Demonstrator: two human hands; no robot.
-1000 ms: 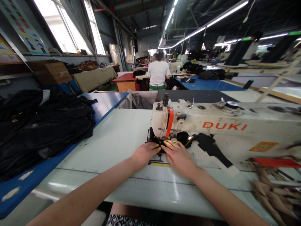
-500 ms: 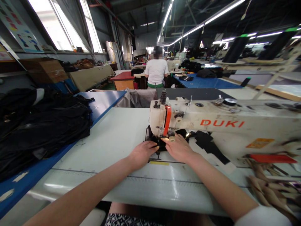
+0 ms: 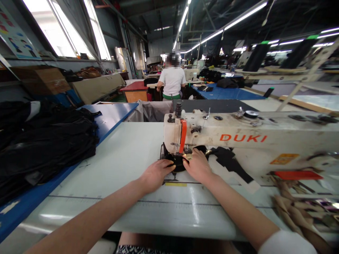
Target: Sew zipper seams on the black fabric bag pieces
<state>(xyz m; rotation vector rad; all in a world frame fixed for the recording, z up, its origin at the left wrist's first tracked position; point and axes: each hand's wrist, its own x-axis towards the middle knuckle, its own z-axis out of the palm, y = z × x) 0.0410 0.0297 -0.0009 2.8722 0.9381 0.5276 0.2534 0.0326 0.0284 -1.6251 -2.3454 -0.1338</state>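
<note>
A black fabric piece point(image 3: 179, 164) lies under the head of a white sewing machine point(image 3: 212, 132) marked DUKI. On its left edge my left hand point(image 3: 156, 173) presses down, thumb and fingers close together. My right hand point(image 3: 198, 165) holds the piece from the right, fingers reaching in beside the presser foot. The needle and much of the fabric are hidden by the machine head and my fingers. Right of that hand, black strips point(image 3: 231, 163) lie on the machine bed with a pale scrap point(image 3: 251, 187) at their end.
A heap of black garments point(image 3: 47, 144) covers the blue-edged table on the left. Brown fabric point(image 3: 293, 218) lies at the right. Black thread cones point(image 3: 255, 58) stand behind the machine. Ahead, a person in a white shirt point(image 3: 172, 80) sits facing away.
The view has turned slightly right, so everything sits a little further left. My hands keep nearly the same hold on the black fabric piece. The person ahead has an elbow further out.
</note>
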